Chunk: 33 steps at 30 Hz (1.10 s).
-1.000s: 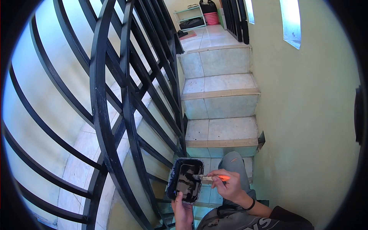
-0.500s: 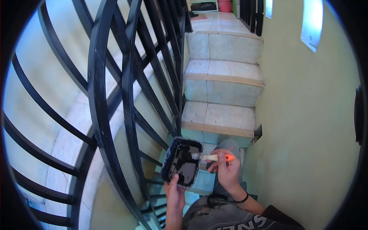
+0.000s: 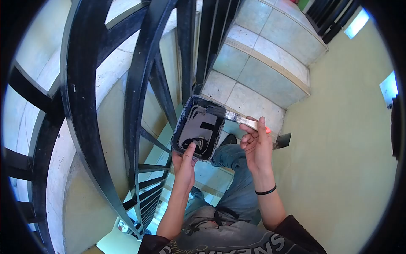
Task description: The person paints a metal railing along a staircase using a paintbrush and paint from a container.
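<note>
One black tray (image 3: 182, 122), dark paint (image 3: 193, 127) inside.

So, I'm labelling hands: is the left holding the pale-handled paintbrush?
No, the right hand holds that paintbrush; the left hand, a black rectangular tray.

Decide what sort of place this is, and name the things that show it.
Probably an indoor stairwell, perhaps in a home: tiled steps climb between a black barred railing and a pale wall.
</note>
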{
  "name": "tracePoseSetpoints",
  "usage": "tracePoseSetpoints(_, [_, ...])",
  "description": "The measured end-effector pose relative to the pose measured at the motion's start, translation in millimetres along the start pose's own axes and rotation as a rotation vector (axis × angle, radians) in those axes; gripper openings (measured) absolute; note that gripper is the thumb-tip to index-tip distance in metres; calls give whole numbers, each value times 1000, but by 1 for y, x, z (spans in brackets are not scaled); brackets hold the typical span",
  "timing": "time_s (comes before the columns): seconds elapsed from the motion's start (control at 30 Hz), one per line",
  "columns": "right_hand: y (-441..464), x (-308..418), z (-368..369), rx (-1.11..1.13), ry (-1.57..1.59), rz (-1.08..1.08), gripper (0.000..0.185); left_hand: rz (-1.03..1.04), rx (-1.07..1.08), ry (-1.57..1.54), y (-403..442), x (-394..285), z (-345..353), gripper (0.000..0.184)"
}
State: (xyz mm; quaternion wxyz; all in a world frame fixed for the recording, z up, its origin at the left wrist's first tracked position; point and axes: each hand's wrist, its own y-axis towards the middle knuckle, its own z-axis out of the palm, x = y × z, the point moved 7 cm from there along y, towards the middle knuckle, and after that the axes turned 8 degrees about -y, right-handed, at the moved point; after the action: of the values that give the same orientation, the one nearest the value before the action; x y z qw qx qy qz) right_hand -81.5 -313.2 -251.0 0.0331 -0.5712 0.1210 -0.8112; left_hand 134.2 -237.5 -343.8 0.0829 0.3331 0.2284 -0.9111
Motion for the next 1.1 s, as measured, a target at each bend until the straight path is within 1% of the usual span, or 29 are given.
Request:
tracePoseSetpoints(0.07, [15, 2, 3, -4, -14, -12, 55, 25, 18, -28, 7, 0, 0, 56])
tracePoseSetpoints(0.13, [35, 14, 11, -6, -71, -107, 56, 35, 23, -49, 7, 1, -3, 57])
tracePoseSetpoints(0.2, [61, 22, 21, 6, -147, -220, 53, 1, -40, -37, 1, 3, -16, 56])
tracePoseSetpoints(0.23, [75, 23, 28, 32, -233, -283, 50, -18, -70, -29, -4, 6, -23, 55])
tracePoseSetpoints(0.3, [100, 17, 46, 90, -403, -414, 43, -1, -62, -49, -18, 3, -28, 56])
tracePoseSetpoints(0.37, [116, -3, 62, 134, -611, -512, 34, 14, -77, -61, -37, 0, -33, 57])
tracePoseSetpoints(0.4, [122, -13, 70, 158, -713, -563, 29, -13, -86, -59, -45, 3, -41, 58])
tracePoseSetpoints(0.5, [126, -37, 93, 239, -1134, -940, 22, -14, -114, -104, -68, -3, -50, 61])
tracePoseSetpoints(0.53, [124, -40, 100, 262, -1149, -1075, 22, -13, -124, -120, -75, -9, -47, 61])
tracePoseSetpoints(0.63, [128, -41, 113, 320, -1355, -1209, 25, -11, -135, -148, -89, -13, -53, 62])
tracePoseSetpoints(0.73, [123, -11, 125, 317, -1437, -1328, 28, 11, -126, -155, -96, -19, -54, 63])
tracePoseSetpoints(0.83, [93, 24, 137, 265, -1421, -1583, 31, 40, -102, -109, -99, -17, -60, 61])
tracePoseSetpoints(0.93, [80, 11, 137, 260, -1483, -1744, 31, 10, -123, -163, -103, -17, -60, 62])
tracePoseSetpoints(1.03, [95, -40, 125, 357, -1599, -1705, 30, -8, -117, -179, -107, -21, -55, 62])
tracePoseSetpoints(1.1, [111, -62, 119, 376, -1591, -1665, 29, -18, -111, -169, -108, -21, -56, 62])
